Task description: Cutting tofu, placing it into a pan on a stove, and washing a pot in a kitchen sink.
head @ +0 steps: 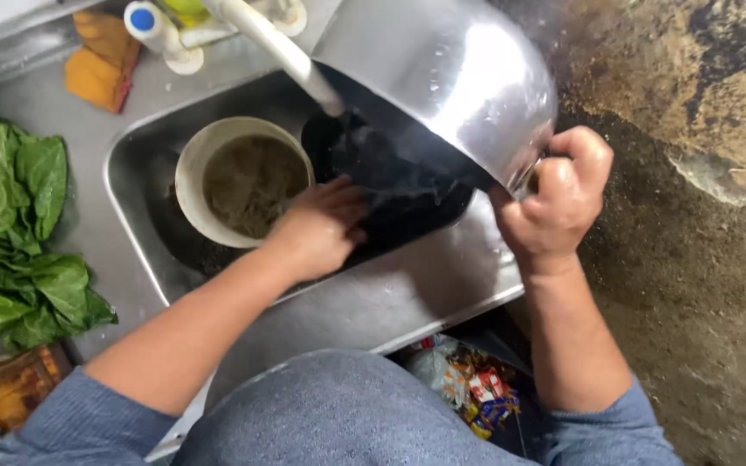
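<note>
A large shiny steel pot (451, 78) is tipped on its side over the steel sink (407, 298), its dark inside facing me. My right hand (559, 198) grips the pot's rim at its lower right edge. My left hand (321, 226) reaches into the pot's dark mouth, fingers pressed against the inner wall. A white tap spout (274, 47) ends just above the pot's opening. A white bucket (192, 168) of murky water stands in the sink, to the left of my left hand.
Green leafy vegetables (10, 233) lie on the steel counter at left. An orange sponge (101, 60) rests behind the sink by a white tap handle (153, 30). A wooden board (6, 388) sits at lower left. Colourful wrappers (477, 388) lie below the counter; stained floor at right.
</note>
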